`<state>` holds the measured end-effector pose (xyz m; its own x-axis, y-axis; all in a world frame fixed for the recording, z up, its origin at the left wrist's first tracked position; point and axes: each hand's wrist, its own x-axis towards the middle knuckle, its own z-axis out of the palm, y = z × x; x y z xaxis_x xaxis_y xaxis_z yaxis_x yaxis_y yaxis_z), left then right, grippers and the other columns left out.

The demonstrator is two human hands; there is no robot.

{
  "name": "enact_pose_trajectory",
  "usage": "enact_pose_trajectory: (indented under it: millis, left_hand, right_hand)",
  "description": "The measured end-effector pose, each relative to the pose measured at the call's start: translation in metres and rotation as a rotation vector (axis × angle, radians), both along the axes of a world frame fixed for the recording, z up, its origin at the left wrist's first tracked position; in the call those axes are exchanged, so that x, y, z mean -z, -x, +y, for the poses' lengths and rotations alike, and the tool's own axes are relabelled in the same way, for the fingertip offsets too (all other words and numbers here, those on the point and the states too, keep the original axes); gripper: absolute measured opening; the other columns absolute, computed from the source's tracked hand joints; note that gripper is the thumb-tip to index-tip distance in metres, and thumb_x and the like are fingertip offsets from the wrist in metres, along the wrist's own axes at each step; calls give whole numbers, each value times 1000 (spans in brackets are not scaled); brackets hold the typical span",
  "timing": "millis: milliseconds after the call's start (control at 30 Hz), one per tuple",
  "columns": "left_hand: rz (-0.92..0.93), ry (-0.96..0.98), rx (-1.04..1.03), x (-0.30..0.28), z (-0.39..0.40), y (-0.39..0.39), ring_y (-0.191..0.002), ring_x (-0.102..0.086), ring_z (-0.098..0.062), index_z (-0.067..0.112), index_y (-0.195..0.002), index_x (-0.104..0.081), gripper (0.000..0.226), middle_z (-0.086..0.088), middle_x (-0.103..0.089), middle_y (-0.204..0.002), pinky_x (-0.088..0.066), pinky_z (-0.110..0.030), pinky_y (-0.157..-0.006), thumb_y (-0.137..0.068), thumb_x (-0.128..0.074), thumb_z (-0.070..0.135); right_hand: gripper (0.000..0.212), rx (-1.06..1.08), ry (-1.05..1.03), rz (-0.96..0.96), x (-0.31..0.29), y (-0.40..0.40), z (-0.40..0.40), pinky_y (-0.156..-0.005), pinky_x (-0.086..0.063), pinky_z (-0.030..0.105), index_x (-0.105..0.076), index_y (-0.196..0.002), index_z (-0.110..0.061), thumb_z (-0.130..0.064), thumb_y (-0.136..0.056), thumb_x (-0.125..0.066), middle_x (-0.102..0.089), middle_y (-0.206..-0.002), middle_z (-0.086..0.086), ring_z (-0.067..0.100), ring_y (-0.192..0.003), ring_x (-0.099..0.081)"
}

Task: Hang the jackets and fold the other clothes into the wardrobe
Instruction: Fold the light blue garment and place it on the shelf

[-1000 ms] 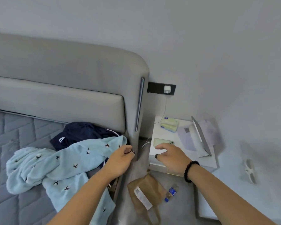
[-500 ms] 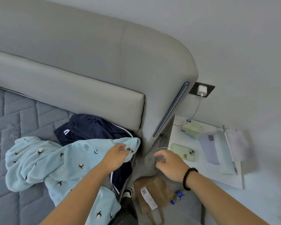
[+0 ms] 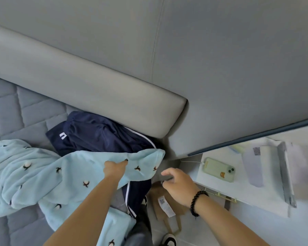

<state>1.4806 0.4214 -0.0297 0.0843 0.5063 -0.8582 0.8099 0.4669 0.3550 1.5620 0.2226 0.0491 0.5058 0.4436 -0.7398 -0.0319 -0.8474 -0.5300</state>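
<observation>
Head view: looking down at the corner of a bed [image 3: 16, 107] against a grey padded headboard [image 3: 96, 82]. Left hand [image 3: 114, 168] gripping the upper edge of a light blue fleece garment [image 3: 48, 176] with small dark-and-white motifs, fingers curled into the fabric. Garment spread over the quilted mattress, lower part trailing over the bed's edge toward the bottom of the frame. Beneath and behind it, a navy garment [image 3: 100, 134] with white piping, bunched against the headboard and partly covered by the blue fleece, one part hanging down the side of the bed. Right hand [image 3: 178, 183] hovering in the gap between bed and white nightstand [image 3: 256, 197], fingers loosely curled, holding nothing, a black bead bracelet [image 3: 196, 203] at the wrist. On the nightstand, a pale green phone [image 3: 219, 169] with a cable plugged in, beside it a pale sheet of paper [image 3: 252, 166] and a thin metallic stand [image 3: 286, 176], blurred. Below the right hand on the floor, a brown paper bag [image 3: 160, 196] with a white label, crowding the narrow gap. Dark shoes [image 3: 169, 241] at the bottom edge.
</observation>
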Motion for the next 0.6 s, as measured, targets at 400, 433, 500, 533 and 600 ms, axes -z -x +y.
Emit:
enact_pose_trajectory:
  millis: [400,433,500,533,600]
  left_hand:
    - [-27,175,-425,32,38,22,-102,-56,-21,9,-110,-57,29,-5,-55,-98,-49,-31,-87,-86,-71,17]
    - [-48,148,-417,28,36,26,-107,-53,-22,9,-116,-55,35,-6,-55,-105,-48,-34,-94,-86,-71,18]
    - [-142,94,-403,13,30,32,-113,-53,-21,10,-118,-56,35,-7,-56,-115,-46,-37,-95,-86,-69,17]
    - [-201,71,-392,3,26,34,-112,-54,-21,11,-112,-58,27,-6,-59,-115,-46,-36,-92,-87,-67,15]
    - [-328,44,-374,-30,11,38,-105,-58,-22,17,-87,-58,10,-6,-63,-104,-47,-35,-87,-86,-63,9]
  right_hand:
    - [33,-138,45,17,3,14,16,-81,-39,12,-55,-124,-28,-26,-91,-52,-50,-125,-11,4,-104,-54]
    - [33,-158,48,17,0,16,15,-83,-40,14,-54,-124,-28,-26,-91,-52,-50,-126,-10,5,-105,-54]
    - [34,-192,51,10,-8,19,13,-90,-42,19,-54,-126,-27,-26,-92,-51,-51,-128,-9,7,-110,-53]
    - [34,-204,48,4,-12,19,11,-94,-42,21,-54,-126,-27,-26,-92,-51,-51,-130,-9,7,-112,-53]
    - [34,-231,36,-13,-23,20,9,-96,-41,21,-53,-128,-26,-25,-93,-50,-50,-134,-8,9,-117,-51]
